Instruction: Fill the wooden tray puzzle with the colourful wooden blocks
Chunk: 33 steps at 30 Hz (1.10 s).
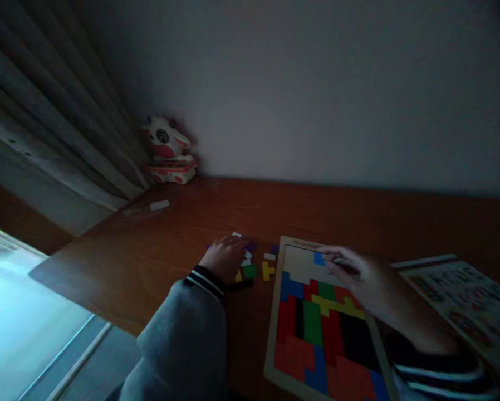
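A wooden puzzle tray (277, 312) lies on the brown desk, mostly filled with red, blue, green, yellow and black blocks; its far end is bare. My right hand (352, 273) rests over that far end, fingertips on a blue block (319, 258). My left hand (225, 257) lies palm down on a small heap of loose blocks to the left of the tray, among them a green one (250, 271) and a yellow one (268, 271). Whether the left fingers hold a block is hidden.
A printed sheet or booklet (462, 295) lies right of the tray. A white and red toy figure (167, 150) stands in the back corner by the curtain (45, 122). A small white slip (159, 205) lies on the desk (150, 262), whose left edge drops off.
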{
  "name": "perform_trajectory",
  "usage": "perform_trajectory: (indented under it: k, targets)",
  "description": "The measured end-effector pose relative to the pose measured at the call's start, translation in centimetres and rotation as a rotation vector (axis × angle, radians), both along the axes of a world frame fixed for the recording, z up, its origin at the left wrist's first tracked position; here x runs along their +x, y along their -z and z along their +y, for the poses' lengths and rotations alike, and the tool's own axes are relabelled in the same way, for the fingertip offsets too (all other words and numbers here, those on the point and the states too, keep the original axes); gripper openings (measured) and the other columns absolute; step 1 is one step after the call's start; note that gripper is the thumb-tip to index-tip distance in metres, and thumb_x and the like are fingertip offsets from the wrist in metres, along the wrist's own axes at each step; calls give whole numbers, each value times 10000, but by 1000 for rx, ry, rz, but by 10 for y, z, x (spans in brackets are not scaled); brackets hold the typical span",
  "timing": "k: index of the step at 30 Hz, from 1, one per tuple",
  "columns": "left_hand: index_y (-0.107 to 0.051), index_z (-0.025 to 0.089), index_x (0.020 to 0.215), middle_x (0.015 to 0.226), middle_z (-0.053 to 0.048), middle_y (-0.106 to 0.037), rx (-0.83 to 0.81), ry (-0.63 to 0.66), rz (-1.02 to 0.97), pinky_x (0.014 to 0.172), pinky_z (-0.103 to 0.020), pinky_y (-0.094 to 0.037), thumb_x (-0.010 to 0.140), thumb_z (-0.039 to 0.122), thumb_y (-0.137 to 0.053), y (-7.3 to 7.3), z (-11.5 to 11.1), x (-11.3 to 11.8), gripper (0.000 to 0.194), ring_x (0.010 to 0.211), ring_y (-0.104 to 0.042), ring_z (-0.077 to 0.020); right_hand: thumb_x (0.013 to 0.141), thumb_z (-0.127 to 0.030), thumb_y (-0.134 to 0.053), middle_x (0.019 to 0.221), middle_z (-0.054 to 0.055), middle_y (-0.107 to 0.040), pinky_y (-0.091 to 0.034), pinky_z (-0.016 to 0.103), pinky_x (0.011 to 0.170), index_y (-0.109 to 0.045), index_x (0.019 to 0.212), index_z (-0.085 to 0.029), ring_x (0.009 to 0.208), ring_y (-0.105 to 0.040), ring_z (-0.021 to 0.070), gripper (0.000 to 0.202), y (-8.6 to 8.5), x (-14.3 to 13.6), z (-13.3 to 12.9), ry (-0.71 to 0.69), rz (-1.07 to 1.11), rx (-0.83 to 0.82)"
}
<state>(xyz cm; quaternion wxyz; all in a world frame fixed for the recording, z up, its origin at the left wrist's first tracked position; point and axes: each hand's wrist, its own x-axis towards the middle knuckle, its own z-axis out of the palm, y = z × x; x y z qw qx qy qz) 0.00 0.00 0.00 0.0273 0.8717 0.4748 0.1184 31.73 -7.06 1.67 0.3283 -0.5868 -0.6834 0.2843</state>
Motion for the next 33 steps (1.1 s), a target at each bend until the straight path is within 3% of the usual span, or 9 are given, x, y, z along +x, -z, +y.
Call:
perform_trajectory:
  k: [4, 9, 13, 17, 20, 22, 26, 33]
  targets:
    - [-620, 194, 1273, 1272, -75, -669, 11, 23, -19, 1029, -441, -490, 930, 231, -526, -10, -4, -10, 358, 1180, -610, -261, 875, -412, -544, 1081, 77, -743, -604, 368, 802, -666, 1060, -253, 986, -718, 250, 273, -2, -3, 1, 19, 28, 13]
    - [-651, 233, 1255, 1379, -68, -595, -29, 109, -13, 1084, -485, -437, 949, 326, -541, -4, 0, -7, 338, 1312, -506, -283, 857, -402, -550, 1037, 82, -753, -614, 370, 749, -680, 1046, -249, 934, -730, 259, 276, -5, -9, 2, 30, 19, 27]
    - [-672, 216, 1228, 1323, -86, -637, -21, 131, -60, 1079, -458, -445, 961, 303, -517, 4, 7, -13, 321, 1255, -559, -260, 849, -386, -548, 1054, 82, -749, -613, 350, 723, -690, 1040, -248, 906, -735, 250, 275, -9, -11, 1, 32, 12, 22]
    - [-739, 233, 1070, 1249, -90, -672, 82, 122, -129, 1008, -468, -479, 917, 326, -577, -1, 6, -31, 241, 1170, -598, -278, 870, -395, -559, 1069, 64, -747, -604, 348, 756, -673, 1092, -266, 933, -728, 241, 281, -4, -6, 2, 26, -6, 17]
    - [-742, 244, 1040, 1088, -63, -730, -24, 225, -169, 949, -396, -511, 886, 306, -605, -10, -2, -41, 215, 1021, -662, -230, 892, -397, -544, 1111, 64, -733, -596, 349, 786, -651, 1142, -271, 970, -717, 233, 300, 0, -2, 2, 20, -2, 2]
    - [-716, 256, 1108, 1109, -56, -726, -95, 255, -171, 972, -394, -495, 837, 334, -668, -15, -6, -46, 285, 1034, -662, -233, 894, -397, -536, 1112, 71, -732, -593, 355, 789, -651, 1140, -267, 977, -714, 237, 302, -1, -2, 2, 25, -1, -3]
    - [-681, 281, 1163, 1213, -48, -694, -173, 265, -168, 1028, -411, -456, 793, 389, -724, -14, -8, -51, 389, 1119, -639, -244, 882, -401, -534, 1096, 79, -735, -585, 366, 806, -665, 1091, -255, 979, -711, 240, 287, -7, -7, 2, 50, 22, 3]
    - [-662, 292, 1177, 1163, -12, -715, -209, 202, -225, 912, -334, -523, 777, 282, -690, -10, -8, -47, 401, 1019, -678, -208, 871, -408, -528, 1115, 94, -727, -577, 372, 832, -660, 1089, -236, 997, -705, 238, 307, -15, -8, 0, 57, 30, -42]
